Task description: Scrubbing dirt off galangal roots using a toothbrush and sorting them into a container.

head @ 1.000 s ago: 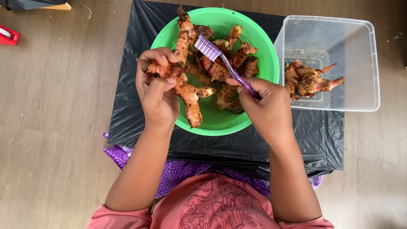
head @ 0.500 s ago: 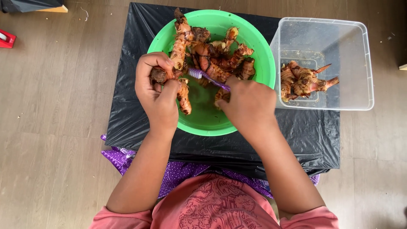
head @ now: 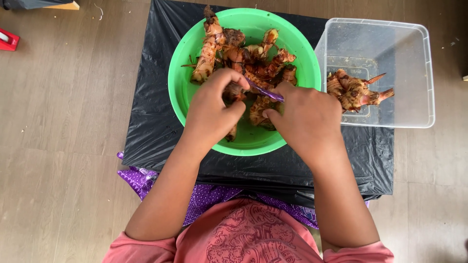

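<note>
brush head: hidden behind the left hand
brush handle: mostly covered by the right hand
red object: cut off at the left edge

Wood floor w/ black plastic sheet spread in the middle. On sheet: green bowl at left, clear tub just beside it at right. Red item far left on floor.

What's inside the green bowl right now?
The green bowl holds a pile of orange-brown roots. The left hand and right hand, holding a purple brush, cover the roots beneath them.
</note>
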